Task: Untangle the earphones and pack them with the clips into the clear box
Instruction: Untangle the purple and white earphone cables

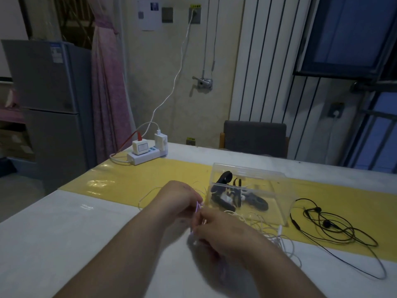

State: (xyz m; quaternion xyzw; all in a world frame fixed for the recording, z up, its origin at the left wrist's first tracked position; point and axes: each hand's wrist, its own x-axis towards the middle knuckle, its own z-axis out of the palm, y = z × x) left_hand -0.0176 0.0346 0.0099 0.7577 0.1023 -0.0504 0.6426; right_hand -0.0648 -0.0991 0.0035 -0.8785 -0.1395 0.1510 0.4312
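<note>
Both hands meet low over the bench (64, 233), just left of the clear box (279, 190). My left hand (182, 198) and right hand (221, 229) have their fingers curled in, pinching the cord of the white earphones (268, 233), whose loose loops trail away to the right and lie against the box's near wall. A small lilac piece (198, 206) shows between the fingertips; blur stops me telling what it is. Inside the box I see black clips (223, 181) with some white cord among them. The black earphones (328, 224) lie tangled on the yellow runner (129, 179), right of the box. A power strip (146, 157) sits at the far edge.
</note>
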